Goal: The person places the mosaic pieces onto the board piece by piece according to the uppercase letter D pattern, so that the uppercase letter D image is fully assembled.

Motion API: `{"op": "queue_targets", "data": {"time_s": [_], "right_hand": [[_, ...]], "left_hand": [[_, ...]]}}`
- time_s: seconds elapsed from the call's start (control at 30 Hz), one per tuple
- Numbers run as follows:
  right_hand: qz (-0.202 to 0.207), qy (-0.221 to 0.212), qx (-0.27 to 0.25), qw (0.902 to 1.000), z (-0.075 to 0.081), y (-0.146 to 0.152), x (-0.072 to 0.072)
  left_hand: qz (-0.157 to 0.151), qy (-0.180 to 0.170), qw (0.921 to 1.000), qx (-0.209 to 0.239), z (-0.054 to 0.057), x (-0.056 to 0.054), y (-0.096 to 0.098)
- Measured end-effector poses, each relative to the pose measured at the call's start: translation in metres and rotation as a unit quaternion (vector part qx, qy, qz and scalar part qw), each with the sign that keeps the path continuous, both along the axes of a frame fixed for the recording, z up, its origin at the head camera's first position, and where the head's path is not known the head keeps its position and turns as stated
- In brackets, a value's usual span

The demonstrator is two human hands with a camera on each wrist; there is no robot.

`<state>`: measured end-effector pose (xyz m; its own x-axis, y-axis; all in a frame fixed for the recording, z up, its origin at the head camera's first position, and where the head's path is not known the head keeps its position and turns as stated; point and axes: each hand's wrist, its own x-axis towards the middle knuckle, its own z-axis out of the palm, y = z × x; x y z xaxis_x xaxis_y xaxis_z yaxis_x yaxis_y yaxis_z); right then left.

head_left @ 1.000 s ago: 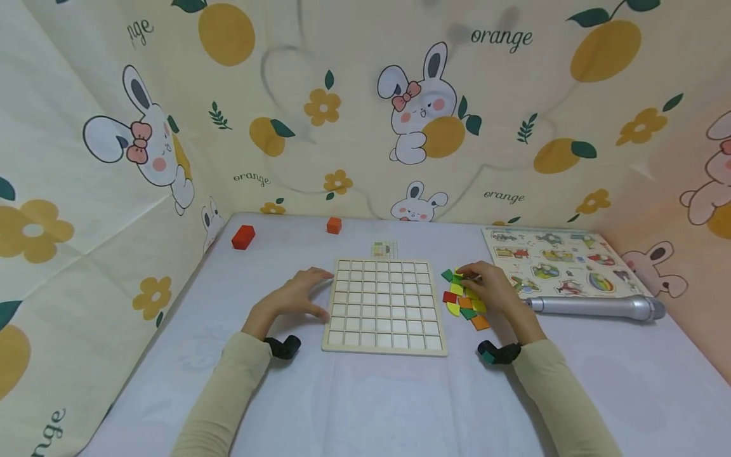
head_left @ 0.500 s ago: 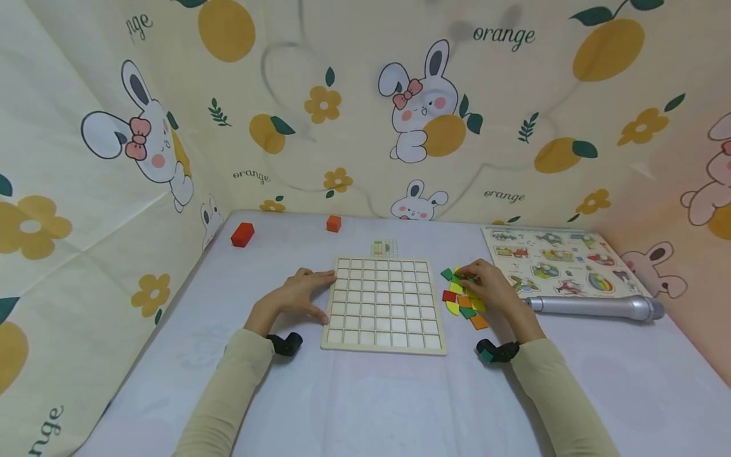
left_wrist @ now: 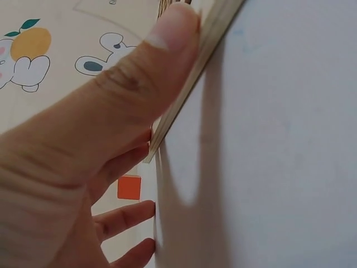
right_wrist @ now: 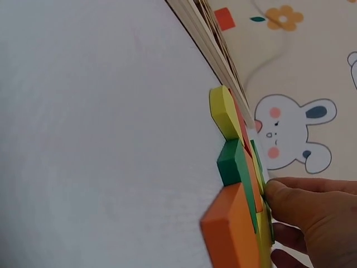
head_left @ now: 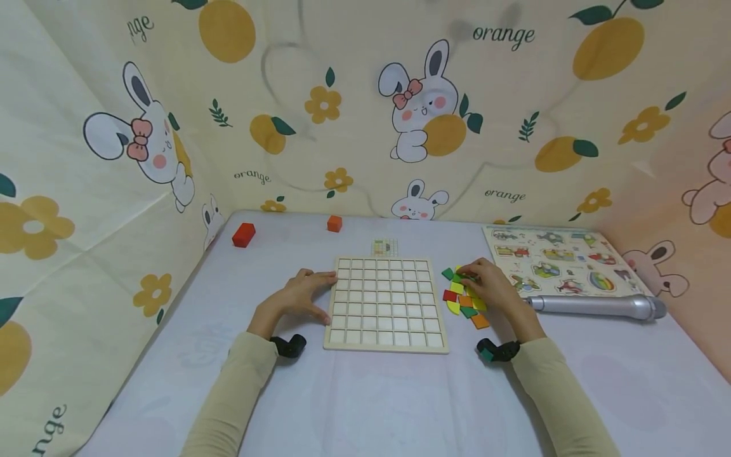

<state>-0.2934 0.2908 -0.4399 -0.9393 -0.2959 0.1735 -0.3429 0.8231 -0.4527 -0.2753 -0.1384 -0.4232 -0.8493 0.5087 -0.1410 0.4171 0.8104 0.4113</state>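
A pale wooden board (head_left: 385,348) with a grid of square cells lies flat in front of the person. Against its left edge rests the left hand (head_left: 294,298), fingers spread, thumb near the lower part and index finger higher up. To the right of the board is a small pile of flat coloured tiles, among them a red tile (head_left: 450,296), an orange tile (head_left: 480,322) and a yellow quarter-round tile (head_left: 453,308). The right hand (head_left: 495,291) reaches over the pile's far side, its thumb and fingertips pinching a green tile (head_left: 473,278), partly hidden by the fingers.
Behind the board lies a small printed card (head_left: 384,247). An orange cube (head_left: 334,223) and a red block (head_left: 243,235) stand near the back edge. On the right, a silver microphone (head_left: 594,306) lies before a picture puzzle board (head_left: 562,260).
Both hands keep nearly the same places. The left thumb and index finger have edged slightly closer against the board; the right hand stays at the tiles.
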Motion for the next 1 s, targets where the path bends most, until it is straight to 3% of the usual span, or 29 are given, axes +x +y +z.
{"op": "queue_targets", "data": {"time_s": [0.4, 1.0], "right_hand": [[-0.002, -0.011, -0.007, 0.9999, 0.001, -0.0002, 0.0028], [-0.004, -0.015, -0.001, 0.9999, 0.0012, -0.0018, -0.0013]], "left_hand": [[0.008, -0.001, 0.9997, -0.022, 0.0043, -0.0009, 0.0037], [0.014, -0.015, 0.9998, 0.004, 0.008, 0.0003, 0.004]]}}
